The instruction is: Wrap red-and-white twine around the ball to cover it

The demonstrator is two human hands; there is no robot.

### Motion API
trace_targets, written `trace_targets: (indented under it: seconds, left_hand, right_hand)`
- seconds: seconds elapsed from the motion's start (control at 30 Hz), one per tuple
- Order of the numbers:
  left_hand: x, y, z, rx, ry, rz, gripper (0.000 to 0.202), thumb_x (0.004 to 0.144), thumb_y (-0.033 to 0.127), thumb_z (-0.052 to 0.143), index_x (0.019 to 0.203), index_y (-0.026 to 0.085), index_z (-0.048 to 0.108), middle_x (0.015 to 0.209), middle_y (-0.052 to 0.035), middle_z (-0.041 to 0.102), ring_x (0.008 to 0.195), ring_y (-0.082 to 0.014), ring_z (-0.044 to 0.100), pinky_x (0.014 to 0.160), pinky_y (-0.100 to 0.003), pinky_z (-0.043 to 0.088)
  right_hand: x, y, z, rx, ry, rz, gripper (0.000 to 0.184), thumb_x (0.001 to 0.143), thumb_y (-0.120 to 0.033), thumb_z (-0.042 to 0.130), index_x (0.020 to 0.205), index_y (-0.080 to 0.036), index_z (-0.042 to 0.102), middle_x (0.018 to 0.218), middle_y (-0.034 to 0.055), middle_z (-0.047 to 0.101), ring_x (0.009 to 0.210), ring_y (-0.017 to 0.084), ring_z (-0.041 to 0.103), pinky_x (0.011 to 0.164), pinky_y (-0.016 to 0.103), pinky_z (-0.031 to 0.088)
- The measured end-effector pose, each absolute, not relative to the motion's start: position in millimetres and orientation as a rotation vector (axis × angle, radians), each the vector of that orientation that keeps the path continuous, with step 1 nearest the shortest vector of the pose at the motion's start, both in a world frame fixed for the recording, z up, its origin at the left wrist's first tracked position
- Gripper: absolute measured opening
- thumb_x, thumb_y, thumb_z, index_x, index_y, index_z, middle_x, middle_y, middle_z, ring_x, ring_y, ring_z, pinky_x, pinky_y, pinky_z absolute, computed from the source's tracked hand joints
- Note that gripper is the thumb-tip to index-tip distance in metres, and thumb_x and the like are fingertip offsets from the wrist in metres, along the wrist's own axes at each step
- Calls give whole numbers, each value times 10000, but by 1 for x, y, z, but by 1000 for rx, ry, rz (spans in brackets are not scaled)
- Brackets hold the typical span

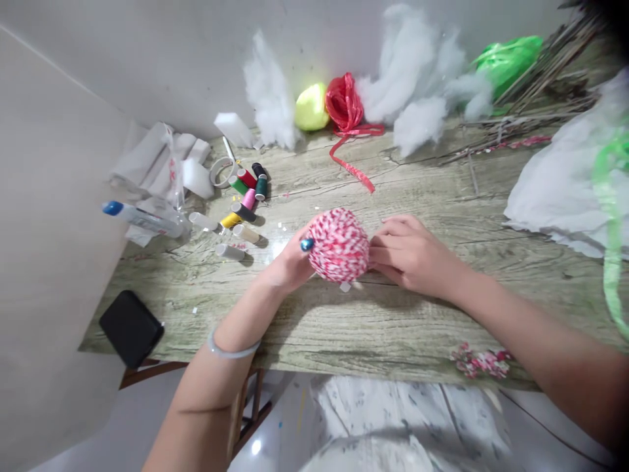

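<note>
A round ball of red-and-white yarn [339, 246] is held up over the middle of the table. My left hand [295, 259] is closed around its left side, and a shiny blue thumbnail shows against the yarn. Most of that hand's other fingers are hidden behind the ball. From the right, my right hand [410, 252] bends its fingers in, with the tips pressed against the ball's edge. Whether a loose strand lies between those fingertips is too small to make out. A small white scrap [345, 286] shows just below the ball.
Thread spools [244, 211], a tape roll [223, 172] and a glue bottle [142, 217] stand left. Along the wall lie white stuffing [413, 65], yellow [312, 107] and red ribbon [345, 105] bundles. Dry twigs [545, 72] and white fabric [560, 177] lie right; a black case [130, 328] sits front left.
</note>
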State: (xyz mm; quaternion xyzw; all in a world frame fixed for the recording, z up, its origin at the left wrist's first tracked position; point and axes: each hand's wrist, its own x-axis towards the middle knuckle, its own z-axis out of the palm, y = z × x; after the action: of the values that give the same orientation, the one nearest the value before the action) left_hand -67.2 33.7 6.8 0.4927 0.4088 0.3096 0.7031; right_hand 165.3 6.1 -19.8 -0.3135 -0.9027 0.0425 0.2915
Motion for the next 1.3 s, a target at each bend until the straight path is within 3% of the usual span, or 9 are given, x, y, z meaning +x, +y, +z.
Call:
trace_targets:
  seconds: [0.4,0.53,0.73,0.8,0.87,0.97,1.07,1.2,1.3]
  left_hand:
    - [-90,48,20,902,790,1060,831,508,848,616,1096,264,558,1061,-85,618,834,-221,586,749,-395,511]
    - [-90,53,22,817,747,1102,789,489,802,649,1049,250,578,1018,-69,647,715,-168,549,656,-325,501]
    - [-72,48,10,952,936,1030,634,534,598,748,1015,215,594,915,-60,663,800,-224,620,696,-339,518]
    - [-66,43,6,1106,1001,985,484,627,535,739,952,218,570,859,-34,632,764,-198,600,669,-309,493]
    - [-62,38,5,1298,1026,957,391,701,486,712,923,217,535,869,-22,615,773,-180,583,684,-291,479]
    - [-56,31,10,1483,1081,948,390,708,435,715,926,207,486,879,-11,601,794,-170,569,726,-285,472]
    - [-53,29,14,1524,1122,972,394,703,378,716,946,202,462,875,-3,584,791,-156,555,733,-282,466]
    - [-54,30,13,1468,1154,1015,380,737,416,680,952,210,444,889,-13,598,813,-163,564,740,-295,470]
    - [-57,31,10,1457,1112,1048,442,725,499,690,949,214,436,894,-19,604,819,-170,571,748,-307,481]
  right_hand:
    - [243,50,-20,-1531,-2025,-436,117,896,-228,591,931,-207,700,959,88,691,944,276,556,829,429,363]
    - [267,55,-8,-1603,-1561,-547,334,853,-207,627,1185,-168,645,1107,200,639,1042,366,530,851,497,374]
    - [220,29,4,-1305,-1716,-184,490,805,6,433,1244,-195,516,1099,178,628,1088,332,555,955,514,434]
    - [189,15,1,-1220,-1884,8,503,850,-59,481,1317,-244,445,1154,112,652,1100,259,610,954,431,503]
    - [160,1,-3,-1162,-1974,465,716,866,-235,608,1470,-221,226,1329,150,592,1223,273,574,965,454,512]
    - [132,-12,-9,-1108,-1809,1149,912,791,-346,733,1484,-206,157,1366,187,565,1230,266,579,991,449,494]
    - [126,-13,-13,-1157,-1601,1414,703,830,-213,643,1421,-187,264,997,71,725,910,195,694,844,372,528]
    - [138,-6,-14,-1198,-1630,1390,173,889,-187,510,1045,-189,585,680,-25,660,638,141,617,655,277,455]
    - [146,-3,-14,-1207,-1695,1409,173,918,-255,503,873,-183,654,648,-14,651,609,136,576,613,262,417]
